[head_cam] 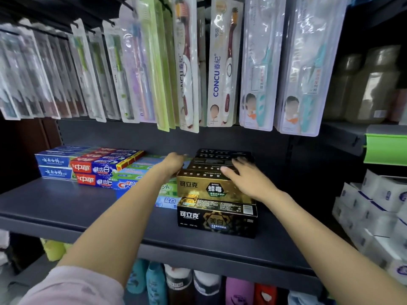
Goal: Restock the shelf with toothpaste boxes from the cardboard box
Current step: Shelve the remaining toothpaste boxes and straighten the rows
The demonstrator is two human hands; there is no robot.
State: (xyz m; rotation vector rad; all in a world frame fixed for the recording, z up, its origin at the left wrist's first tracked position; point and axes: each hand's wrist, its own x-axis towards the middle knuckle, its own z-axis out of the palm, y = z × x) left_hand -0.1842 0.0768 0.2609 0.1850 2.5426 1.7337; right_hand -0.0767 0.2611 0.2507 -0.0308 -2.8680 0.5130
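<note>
Left grip first: my left hand (174, 162) reaches deep over the shelf (55, 208), fingers curled against the far left side of the gold toothpaste box (214, 188); whether they truly clamp it I cannot tell, since the fingertips are blurred. Left of that hand lie rows of toothpaste: blue-and-white boxes (56, 166) at the far end, then red-and-blue boxes (97, 170) stacked two high, then Crest boxes (127, 181) partly hidden by my forearm. Just under my left wrist sits a pale blue box (167, 202) touching the black stack.

Between my two grips the gold toothpaste box lies on top of a black toothpaste box (217, 221), which stands nearest the shelf's front edge. Behind the gold one, more black boxes (222, 155) run toward the back wall.

My right hand (246, 179) rests on the top right of the gold box, fingers spread and fairly straight, pressing rather than clamping.

Above both hands hang packaged toothbrushes (222, 69). Right of the right grip, white cartons (378, 208) are stacked beside the shelf, and a green price rail (385, 148) juts out above them. Below the shelf stand coloured bottles (198, 289). A pink sleeve (77, 287) covers my left upper arm.
</note>
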